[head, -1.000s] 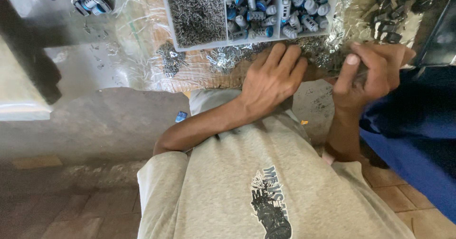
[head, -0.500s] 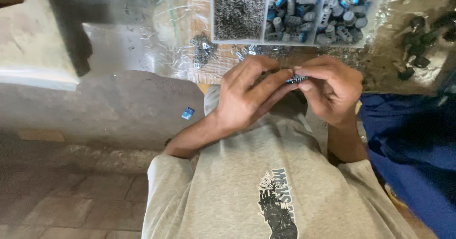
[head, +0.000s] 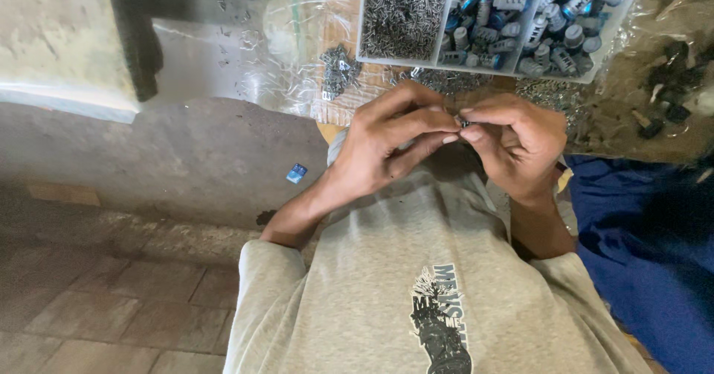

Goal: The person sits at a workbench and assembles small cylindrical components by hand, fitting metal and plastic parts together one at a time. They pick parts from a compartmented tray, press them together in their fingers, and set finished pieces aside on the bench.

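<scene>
My left hand (head: 387, 140) and my right hand (head: 517, 140) meet fingertip to fingertip in front of my chest. Between them they pinch a small dark metal part (head: 462, 123), mostly hidden by the fingers. Just beyond the hands sits a clear plastic compartment tray (head: 364, 28). Its left compartment holds many thin metal pins (head: 405, 10), and the right ones hold several grey and blue cylindrical parts (head: 520, 21). A small heap of grey metal pieces (head: 338, 69) lies left of the tray on clear plastic sheeting.
A blue cloth (head: 639, 255) lies at my right side. Dark small parts (head: 669, 76) are scattered at the far right. A small blue piece (head: 297, 172) rests on the grey concrete ledge. A dark post (head: 134, 32) stands at upper left. Brick paving lies below left.
My hands were apart on the work surface a second ago. They have drawn together toward my chest and now hold a small part between the fingertips.
</scene>
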